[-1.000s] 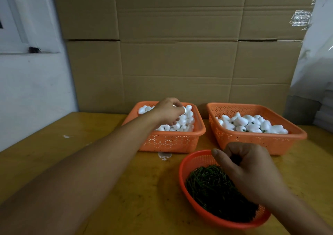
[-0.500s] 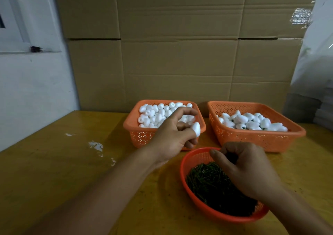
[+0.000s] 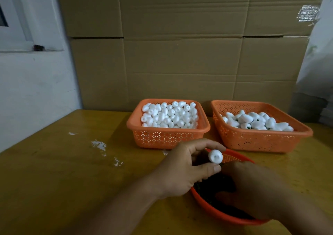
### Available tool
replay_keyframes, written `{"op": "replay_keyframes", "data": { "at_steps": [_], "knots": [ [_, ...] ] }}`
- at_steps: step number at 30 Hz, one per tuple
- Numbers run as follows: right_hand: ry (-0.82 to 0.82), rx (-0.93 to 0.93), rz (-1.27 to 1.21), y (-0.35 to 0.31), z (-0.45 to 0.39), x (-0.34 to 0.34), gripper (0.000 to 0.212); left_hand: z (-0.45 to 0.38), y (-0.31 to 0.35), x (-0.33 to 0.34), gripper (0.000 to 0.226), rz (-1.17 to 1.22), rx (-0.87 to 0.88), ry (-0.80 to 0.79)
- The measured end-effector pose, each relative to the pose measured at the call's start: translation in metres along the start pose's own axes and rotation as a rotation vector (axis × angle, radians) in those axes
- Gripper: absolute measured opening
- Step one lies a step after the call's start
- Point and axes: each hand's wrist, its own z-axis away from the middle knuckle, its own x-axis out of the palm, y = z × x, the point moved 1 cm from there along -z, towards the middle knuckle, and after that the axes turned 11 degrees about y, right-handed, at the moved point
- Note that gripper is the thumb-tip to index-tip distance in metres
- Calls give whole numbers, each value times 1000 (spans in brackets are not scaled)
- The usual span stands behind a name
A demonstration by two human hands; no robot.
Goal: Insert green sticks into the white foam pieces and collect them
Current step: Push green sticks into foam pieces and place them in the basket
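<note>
Foam was what your left hand (image 3: 187,168) held: one white foam piece (image 3: 215,156) pinched between thumb and curled fingers, its dimpled end turned toward you, just above the far rim of the round orange basket (image 3: 214,210). Your right hand (image 3: 252,186) lay over that same basket, close beside the left one, fingers bent down into the dark heap of green sticks (image 3: 205,186); whether it actually gripped a stick could not be told, since the knuckles hid the fingertips. Beyond your left hand, straight ahead, stood a square orange basket (image 3: 167,137) heaped with plain foam pieces (image 3: 169,115). Beyond your right hand, a second square orange basket (image 3: 259,139) held the finished pieces (image 3: 255,121), with bits of green showing among the white. All three baskets sat on the yellow wooden table (image 3: 63,177), where white chipped patches (image 3: 99,144) marked the surface out past your left forearm. Cardboard boxes (image 3: 180,54) were stacked behind the two far baskets.
</note>
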Motion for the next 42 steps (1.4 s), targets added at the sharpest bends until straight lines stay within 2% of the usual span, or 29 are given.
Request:
{"op": "replay_keyframes", "data": {
  "at_steps": [5, 14, 20, 24, 28, 30, 36, 40, 42],
  "knots": [
    [-39, -82, -61, -9, -2, 0, 32, -1, -1, 2, 24, -80, 60, 69],
    [53, -24, -106, -6, -8, 10, 20, 0, -7, 2, 38, -12, 28, 150],
    [97, -6, -339, 4, -10, 4, 4, 0, -4, 2, 33, 29, 28, 178],
    [218, 81, -551, 6, -9, -3, 7, -1, -1, 2, 24, 163, -45, 225],
    [283, 183, -866, 3, -10, -13, 10, -2, 3, 0, 13, 313, -133, 254],
    [272, 227, -970, 3, -8, -17, 22, -2, 3, 0, 18, 338, -152, 268],
    [229, 276, -1052, 1, -8, -19, 45, -2, 5, -1, 23, 401, -227, 284],
    [277, 287, -1144, 4, -9, -17, 45, -3, 5, -1, 27, 447, -285, 282],
    [297, 287, -1214, 5, -10, -15, 35, -3, 5, -2, 24, 478, -311, 274]
  ]
}}
